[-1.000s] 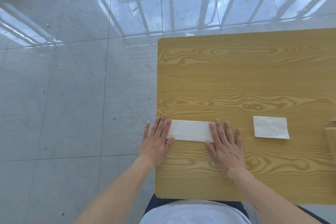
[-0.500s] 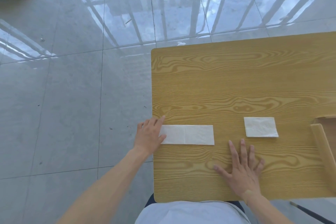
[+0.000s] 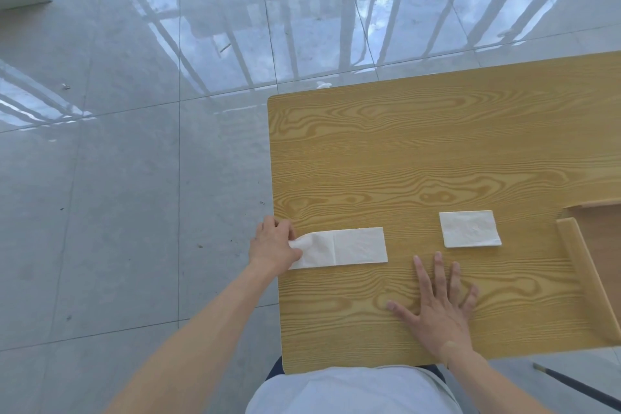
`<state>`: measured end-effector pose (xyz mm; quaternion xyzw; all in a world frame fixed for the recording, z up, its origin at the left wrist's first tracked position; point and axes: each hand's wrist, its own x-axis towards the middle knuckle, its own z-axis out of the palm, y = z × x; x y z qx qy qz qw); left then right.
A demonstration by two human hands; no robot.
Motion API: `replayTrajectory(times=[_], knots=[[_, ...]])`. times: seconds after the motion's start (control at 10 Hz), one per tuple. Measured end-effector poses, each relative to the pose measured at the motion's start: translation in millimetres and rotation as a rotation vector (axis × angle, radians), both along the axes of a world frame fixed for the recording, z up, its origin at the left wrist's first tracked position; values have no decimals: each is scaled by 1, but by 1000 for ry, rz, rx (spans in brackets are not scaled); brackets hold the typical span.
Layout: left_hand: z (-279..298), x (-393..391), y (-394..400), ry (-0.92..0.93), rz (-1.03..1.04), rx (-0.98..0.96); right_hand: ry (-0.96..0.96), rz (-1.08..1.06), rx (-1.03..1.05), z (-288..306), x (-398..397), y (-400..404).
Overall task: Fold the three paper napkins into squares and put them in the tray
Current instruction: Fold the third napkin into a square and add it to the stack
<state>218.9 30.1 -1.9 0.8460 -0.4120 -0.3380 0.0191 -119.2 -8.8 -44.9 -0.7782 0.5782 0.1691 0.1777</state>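
One head-worn camera looks steeply down from close above the wooden surface [image 3: 437, 151], its left end mid-frame and glossy floor [image 3: 134, 178] filling the left half.

The far half of the surface [image 3: 437, 144] lay bare wood, so either of my hands could sweep across it. Nearer me, the long napkin [image 3: 349, 247] lay at the left edge, its left end lifted in my left hand [image 3: 274, 244]. The square napkin [image 3: 469, 228] lay to its right, with a strip of bare wood between them. My right hand [image 3: 437, 309] lay flat on the near wood, just short of that strip. At the right edge stood the raised wall of the tray [image 3: 584, 276], barring a low pass rightward.
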Motion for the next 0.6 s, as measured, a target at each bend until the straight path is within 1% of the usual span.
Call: replayTrajectory(times=[0.1,0.2,0.5,0.6], knots=[[0,-6,1,41,14,-18,4,2,2,0,0,-1],[1,-9,4,82,91,-53,-5,-1,4,0,1,-1],[9,-9,12,337,400,-141,-5,11,16,2,1,-1],[14,-12,10,410,465,-186,-8,10,17,3,2,-1]])
